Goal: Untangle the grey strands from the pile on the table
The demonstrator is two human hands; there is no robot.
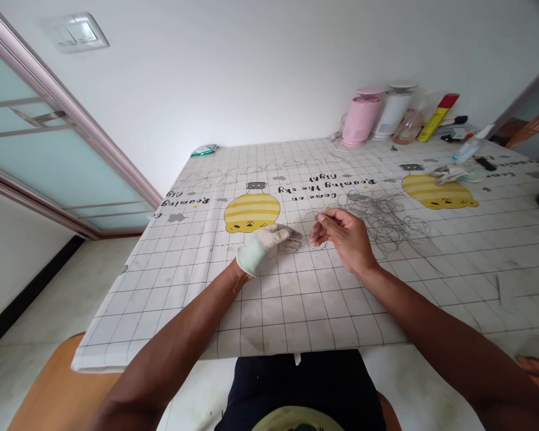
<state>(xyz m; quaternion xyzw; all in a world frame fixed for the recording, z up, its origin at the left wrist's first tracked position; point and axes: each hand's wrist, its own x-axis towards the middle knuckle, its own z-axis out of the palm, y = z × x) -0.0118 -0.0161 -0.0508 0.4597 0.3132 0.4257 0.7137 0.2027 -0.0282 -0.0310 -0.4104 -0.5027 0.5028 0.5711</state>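
Note:
My left hand (273, 241) wears a thin white glove with a pale green cuff. Its fingers stretch to the right above the checked tablecloth (260, 302), and I make out nothing in them. Just across a small gap is my bare right hand (341, 234), thumb and forefinger pinched together. Whatever sits in that pinch is too fine to tell. Beside and behind the right hand lies a loose tangle of thin dark strands (386, 218), like wire or thread. More wavy strands (260, 169) run along the back left of the cloth.
At the back right stand a pink cylindrical device (362, 120), a white one (393, 111), a bottle (408, 127) and a yellow-red can (438, 118). A crumpled glove (460, 172) lies on the right. A green packet (204, 150) rests at the back left corner.

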